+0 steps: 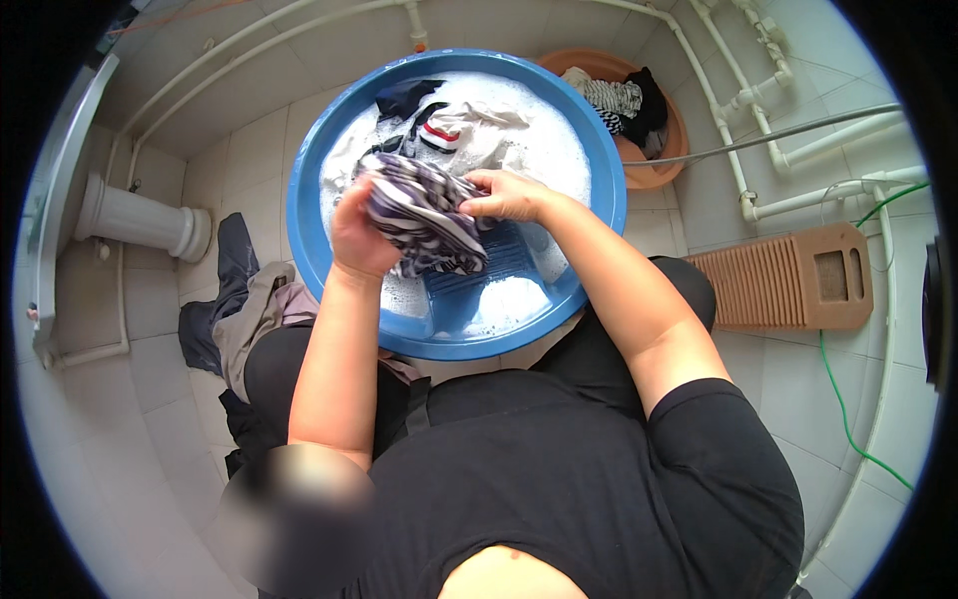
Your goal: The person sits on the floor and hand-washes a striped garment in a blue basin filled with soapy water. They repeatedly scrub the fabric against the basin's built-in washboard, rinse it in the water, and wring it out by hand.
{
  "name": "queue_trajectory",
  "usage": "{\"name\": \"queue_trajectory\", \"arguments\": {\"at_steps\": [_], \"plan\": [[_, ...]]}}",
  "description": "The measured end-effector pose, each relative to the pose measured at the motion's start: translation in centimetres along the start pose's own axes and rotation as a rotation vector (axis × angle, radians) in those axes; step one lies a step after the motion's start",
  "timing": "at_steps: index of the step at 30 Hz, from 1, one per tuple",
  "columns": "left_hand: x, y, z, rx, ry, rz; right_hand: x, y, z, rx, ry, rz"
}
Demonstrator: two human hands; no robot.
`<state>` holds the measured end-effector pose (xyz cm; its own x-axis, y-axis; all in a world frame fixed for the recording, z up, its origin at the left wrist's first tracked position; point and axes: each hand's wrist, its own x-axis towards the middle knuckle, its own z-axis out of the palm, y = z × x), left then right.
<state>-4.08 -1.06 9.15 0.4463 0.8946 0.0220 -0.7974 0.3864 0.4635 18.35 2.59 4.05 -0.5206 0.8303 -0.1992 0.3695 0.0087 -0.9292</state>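
A bunched black-and-white patterned garment (427, 215) is held between my two hands over a large blue tub (305, 235). My left hand (361, 232) grips its left side, the fingers partly behind the cloth. My right hand (507, 196) pinches its right edge with thumb and fingers. Beneath the garment a ribbed blue washboard (479, 265) slopes in the near part of the tub, partly hidden by the cloth. White suds (559, 140) fill much of the tub. Light clothes with a red, white and black striped band (439, 135) and a dark cloth (407, 98) lie in the foam.
Behind the tub at right stands an orange basin (671, 172) with black and patterned clothes. A brown washboard (768, 280) lies to the right, near white pipes (733, 165) and a green cord (838, 379). Grey and beige clothes (244, 299) lie on the tiles left, near a white pedestal (145, 220).
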Motion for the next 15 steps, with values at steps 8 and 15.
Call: {"name": "queue_trajectory", "arguments": {"at_steps": [8,15], "plan": [[1.3,-0.1,-5.7,-0.197,0.423,0.007,2.2,1.3,-1.2,0.418,0.3,0.213],[2.1,-5.0,-7.1,0.174,0.792,-0.076,1.5,2.6,0.8,-0.57,0.338,0.543]]}}
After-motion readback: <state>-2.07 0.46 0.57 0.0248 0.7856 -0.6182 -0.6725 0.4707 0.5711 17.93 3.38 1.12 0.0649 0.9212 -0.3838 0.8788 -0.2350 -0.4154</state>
